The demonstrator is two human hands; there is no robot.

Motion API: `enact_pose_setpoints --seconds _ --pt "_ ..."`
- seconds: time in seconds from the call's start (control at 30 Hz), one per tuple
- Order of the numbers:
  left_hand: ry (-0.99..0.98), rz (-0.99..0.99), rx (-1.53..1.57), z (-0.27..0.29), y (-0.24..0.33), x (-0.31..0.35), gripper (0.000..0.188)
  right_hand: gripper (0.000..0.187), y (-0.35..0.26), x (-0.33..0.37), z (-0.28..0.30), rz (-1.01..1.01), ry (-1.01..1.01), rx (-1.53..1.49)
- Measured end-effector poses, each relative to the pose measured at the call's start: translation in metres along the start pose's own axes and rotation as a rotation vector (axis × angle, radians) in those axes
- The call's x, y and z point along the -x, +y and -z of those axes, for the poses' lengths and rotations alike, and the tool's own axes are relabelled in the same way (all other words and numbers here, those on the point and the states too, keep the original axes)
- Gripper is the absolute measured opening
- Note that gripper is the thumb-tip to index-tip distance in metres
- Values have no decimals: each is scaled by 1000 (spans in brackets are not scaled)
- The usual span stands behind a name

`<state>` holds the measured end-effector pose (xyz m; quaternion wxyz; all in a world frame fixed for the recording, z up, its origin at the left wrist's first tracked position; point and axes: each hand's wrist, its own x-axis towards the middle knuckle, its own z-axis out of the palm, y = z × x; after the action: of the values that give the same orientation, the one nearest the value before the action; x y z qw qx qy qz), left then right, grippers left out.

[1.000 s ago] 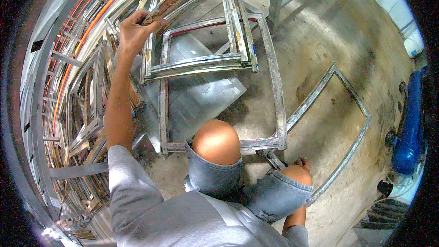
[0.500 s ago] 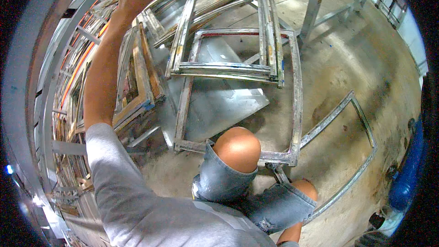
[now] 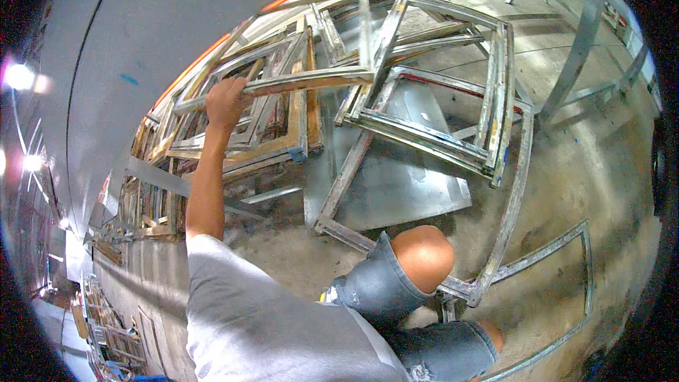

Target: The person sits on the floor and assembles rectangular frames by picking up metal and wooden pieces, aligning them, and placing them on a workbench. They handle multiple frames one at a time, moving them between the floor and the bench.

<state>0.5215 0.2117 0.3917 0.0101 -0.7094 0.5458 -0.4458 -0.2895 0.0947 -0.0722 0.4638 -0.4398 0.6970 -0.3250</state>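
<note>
My left hand [image 3: 226, 102] is raised on an outstretched arm, its fingers wrapped round the near bar of a worn rectangular frame [image 3: 304, 83]. That frame is held off the floor, over the left side of the pile. To its right, a stack of whitish, paint-stained frames [image 3: 424, 131] lies tilted. A larger scuffed frame [image 3: 520, 163] sits under that stack, its near edge close to my knees. My right hand is out of view.
Several wooden frames [image 3: 300, 131] crowd the left side beside a grey metal rail [image 3: 157, 175]. A shiny metal sheet [image 3: 424, 194] lies on the concrete floor within the larger frame. Another frame [image 3: 544, 251] lies at right. A metal stand [image 3: 576, 49] rises at far right.
The view has swung left, so the floor frames appear farther right. My left hand, still gripping the frame, now appears lower in the picture, and more of that frame shows.
</note>
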Motion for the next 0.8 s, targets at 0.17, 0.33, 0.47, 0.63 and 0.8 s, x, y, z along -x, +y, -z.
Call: enact_pose_setpoints --seconds 0.17,0.33,0.47,0.63,0.8 --pt "2 106 -44 -11 -63 97 25 31 4 -27 12 -1 -41 41" --pt "-77 431 -123 -44 -115 171 34 32 8 -59 28 52 -34 18" --pt "-653 703 -216 -47 -174 193 46 31 1 -73 41 51 -170 232" --pt "-75 483 -129 -19 -51 42 36 13 -113 -60 9 201 158 -105" --pt "-261 567 754 -59 222 -91 48 19 -154 -61 -27 285 -18 -208"
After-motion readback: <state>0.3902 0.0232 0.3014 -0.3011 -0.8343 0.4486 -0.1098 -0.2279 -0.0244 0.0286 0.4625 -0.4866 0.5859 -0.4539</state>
